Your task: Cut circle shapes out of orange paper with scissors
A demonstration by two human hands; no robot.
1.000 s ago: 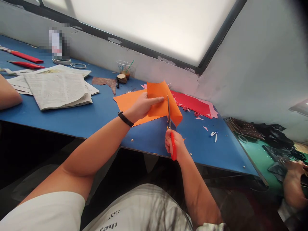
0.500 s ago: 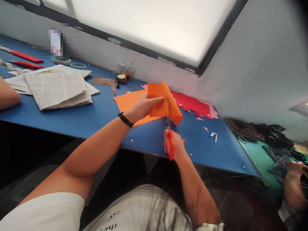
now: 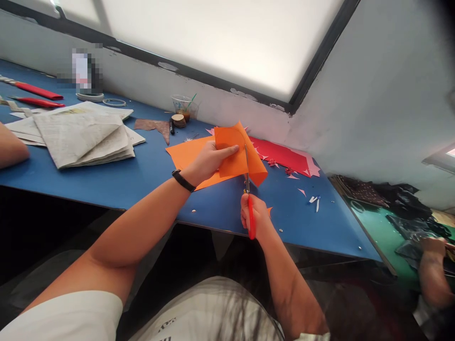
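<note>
My left hand (image 3: 212, 160) pinches a sheet of orange paper (image 3: 231, 163), its thumb lying on the front face. A curved line shows faintly near the paper's upper part. My right hand (image 3: 255, 215) is closed around the red handles of a pair of scissors (image 3: 252, 222). The blades point up and away from me, with the orange paper between or against them, and the paper's right part curls aside. Beneath, a larger orange sheet (image 3: 185, 154) lies on the blue table (image 3: 152, 189). A small orange scrap (image 3: 269, 212) shows beside my right wrist.
Red paper (image 3: 280, 154) and pink scraps lie beyond my right hand. Folded newspapers (image 3: 85, 137), a plastic cup (image 3: 183, 108), a wood piece (image 3: 178, 120) and tape rolls (image 3: 90, 96) stand or lie left. Another person's arm (image 3: 434, 272) is at far right, another's elbow (image 3: 12, 147) at left.
The view has shifted slightly, so the table scene sits a little lower. Both hands keep their holds on the orange paper and the scissors, with little visible movement.
</note>
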